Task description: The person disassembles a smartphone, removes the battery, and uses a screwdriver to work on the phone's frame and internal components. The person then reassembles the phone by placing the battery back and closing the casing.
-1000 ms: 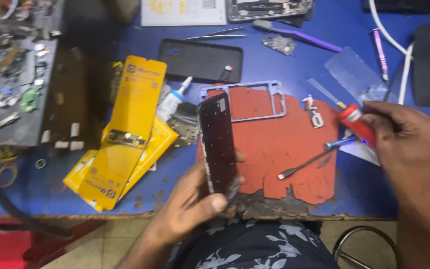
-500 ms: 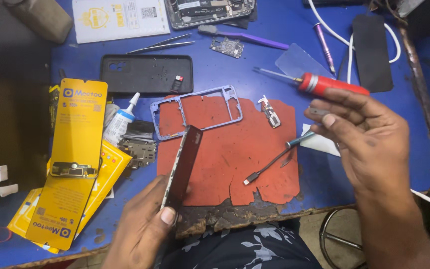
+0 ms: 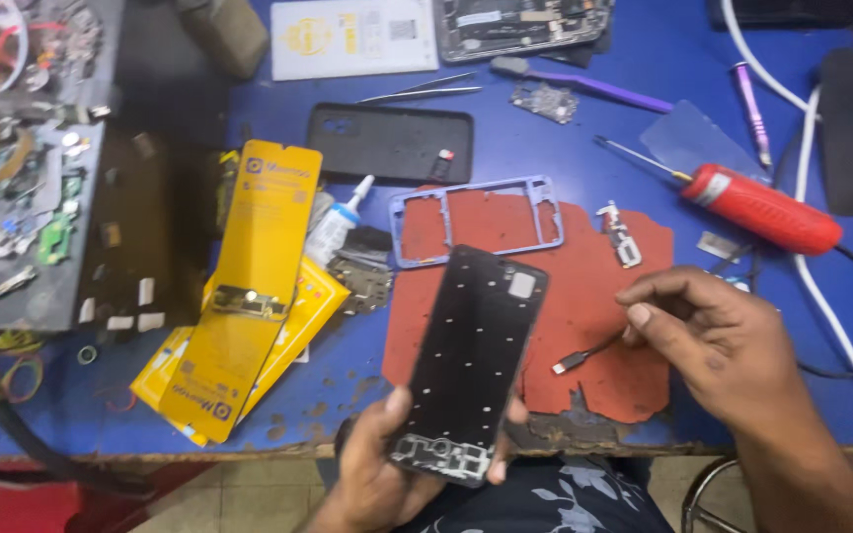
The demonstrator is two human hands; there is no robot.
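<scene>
Since 0.5 s ago, red screwdriver (image 3: 760,207) set down on desk (image 3: 584,59) beyond red mat (image 3: 594,326); left hand (image 3: 387,474) grips black phone frame (image 3: 473,365) face-up over mat's near edge for inspection, right hand (image 3: 718,341) pinches thin tool (image 3: 589,355).

Around the red mat (image 3: 584,326) passage is tight. Behind it a blue phone frame (image 3: 476,222) lies across its far edge, with a black phone back (image 3: 390,143) beyond. To its left yellow boxes (image 3: 249,296) and a glue bottle (image 3: 340,219) block the counter (image 3: 644,59). To its right, past the red screwdriver (image 3: 757,207), cables cross. The mat's near right part lies bare.
</scene>
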